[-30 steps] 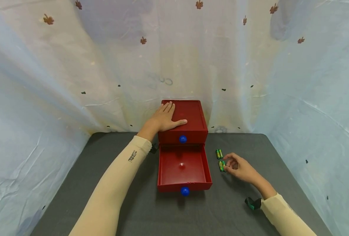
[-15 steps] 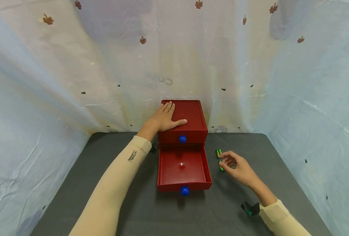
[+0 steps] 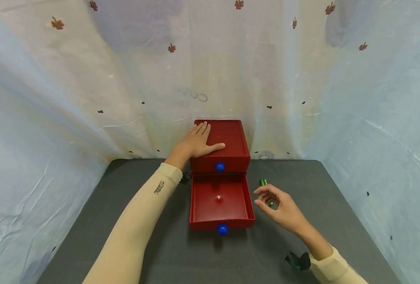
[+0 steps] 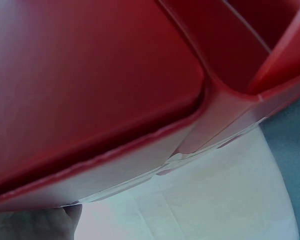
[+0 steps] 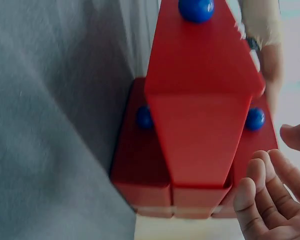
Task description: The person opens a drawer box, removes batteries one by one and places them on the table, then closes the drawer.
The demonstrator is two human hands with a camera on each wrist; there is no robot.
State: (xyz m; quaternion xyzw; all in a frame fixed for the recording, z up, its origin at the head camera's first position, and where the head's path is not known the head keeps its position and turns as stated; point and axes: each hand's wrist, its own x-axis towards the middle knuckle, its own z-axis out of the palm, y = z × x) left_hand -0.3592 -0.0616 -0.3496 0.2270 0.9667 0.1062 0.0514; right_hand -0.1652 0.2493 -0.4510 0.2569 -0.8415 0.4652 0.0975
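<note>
Left grip (image 3: pixel 197 144) rests on smooth, boxy cabinet (image 3: pixel 231 136)

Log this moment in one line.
left hand: on red cabinet; right hand: beside open middle drawer; batteries: partly hidden by right hand

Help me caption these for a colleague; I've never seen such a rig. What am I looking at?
No machine here: a person works with two bare hands. The large view is filmed from the head, looking forward and down; the smaller two are filmed from the left and right wrists. On the dark grey, cloth-like tabletop stands a glossy red, plastic-looking box with round blue knobs; its middle drawer is pulled out. The left hand rests spread on the box's top. The right hand, loosely curled, is beside that drawer. Small green cylindrical batteries lie just beyond it, partly hidden. Another green piece shows inside its curl, but I can't tell whether it is held.
</note>
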